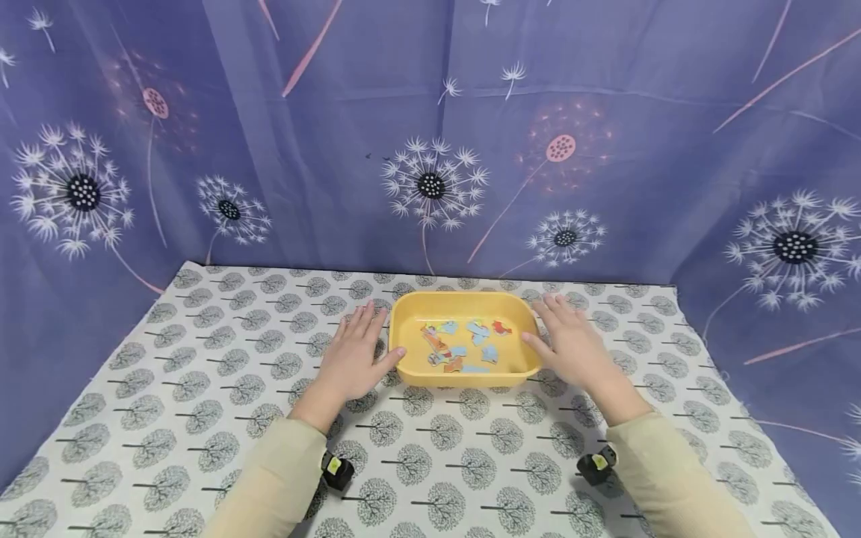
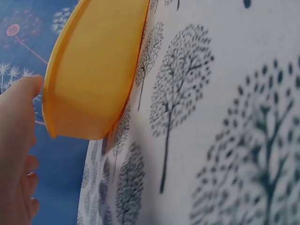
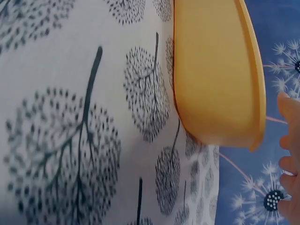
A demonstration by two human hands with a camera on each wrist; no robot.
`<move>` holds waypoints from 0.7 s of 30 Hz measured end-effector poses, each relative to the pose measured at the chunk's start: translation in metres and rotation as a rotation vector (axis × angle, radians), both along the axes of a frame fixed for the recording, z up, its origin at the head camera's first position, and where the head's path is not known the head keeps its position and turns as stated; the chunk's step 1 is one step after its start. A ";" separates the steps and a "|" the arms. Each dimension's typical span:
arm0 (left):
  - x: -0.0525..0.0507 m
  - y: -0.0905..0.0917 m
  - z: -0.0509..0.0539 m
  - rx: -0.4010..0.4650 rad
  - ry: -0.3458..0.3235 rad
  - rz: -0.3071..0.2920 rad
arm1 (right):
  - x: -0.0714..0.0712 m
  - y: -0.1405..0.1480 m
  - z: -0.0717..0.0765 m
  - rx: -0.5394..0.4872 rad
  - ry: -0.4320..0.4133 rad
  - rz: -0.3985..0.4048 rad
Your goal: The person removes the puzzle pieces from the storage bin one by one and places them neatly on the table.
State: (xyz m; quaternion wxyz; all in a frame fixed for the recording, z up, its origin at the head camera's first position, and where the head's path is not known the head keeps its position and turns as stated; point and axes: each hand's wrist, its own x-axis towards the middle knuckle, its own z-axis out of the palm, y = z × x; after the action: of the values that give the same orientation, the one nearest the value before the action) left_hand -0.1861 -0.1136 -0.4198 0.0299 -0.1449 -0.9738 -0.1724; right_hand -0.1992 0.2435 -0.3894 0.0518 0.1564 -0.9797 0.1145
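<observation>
a person's left hand (image 1: 353,357) and right hand (image 1: 570,350) flank a shallow yellow plastic-looking tub with rounded corners (image 1: 464,379), fingers stretched out and gripping nothing. the tub sits upright toward the far side of a counter covered in white cloth printed with grey trees (image 1: 464,478). each thumb reaches over the rim in the head view; whether either presses on it cannot be told. inside, small flat cut-out pieces in light blue, orange and red (image 1: 437,341) lie scattered, some close together. the likeliest trouble is a lopsided lift: with so slight a hold, one end could slip, tipping the tub and spilling the pieces. an uneven push could swing it askew, or ruck up the cloth if that is not fixed down.
</observation>
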 end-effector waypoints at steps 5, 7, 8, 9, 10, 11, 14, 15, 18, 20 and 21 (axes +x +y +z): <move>0.001 0.002 -0.009 0.085 0.016 -0.009 | -0.007 -0.013 -0.004 -0.018 0.013 0.041; 0.001 0.003 -0.012 0.116 0.016 -0.012 | -0.008 -0.017 -0.006 -0.035 0.011 0.050; 0.001 0.003 -0.014 0.127 0.011 -0.014 | -0.009 -0.019 -0.007 -0.043 0.010 0.056; 0.001 0.003 -0.015 0.138 0.005 -0.015 | -0.010 -0.021 -0.008 -0.050 0.007 0.064; 0.000 0.003 -0.016 0.146 0.001 -0.016 | -0.011 -0.023 -0.008 -0.057 0.005 0.068; 0.000 0.003 -0.017 0.156 -0.005 -0.016 | -0.012 -0.025 -0.008 -0.064 0.001 0.076; -0.002 0.003 -0.018 0.186 -0.031 -0.023 | -0.014 -0.031 -0.009 -0.083 -0.003 0.102; -0.003 0.004 -0.019 0.201 -0.037 -0.024 | -0.014 -0.032 -0.010 -0.093 -0.006 0.111; -0.004 0.004 -0.019 0.245 -0.059 -0.018 | -0.016 -0.036 -0.011 -0.120 -0.021 0.128; -0.005 0.005 -0.019 0.275 -0.068 -0.014 | -0.017 -0.039 -0.012 -0.132 -0.031 0.135; -0.004 0.005 -0.019 0.293 -0.079 -0.006 | -0.017 -0.041 -0.013 -0.136 -0.037 0.137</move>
State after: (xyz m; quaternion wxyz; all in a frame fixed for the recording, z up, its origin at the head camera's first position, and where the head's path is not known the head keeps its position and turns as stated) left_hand -0.1902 -0.1083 -0.4391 0.0119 -0.1349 -0.9382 -0.3185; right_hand -0.2164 0.2027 -0.4021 0.0364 0.2168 -0.9575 0.1869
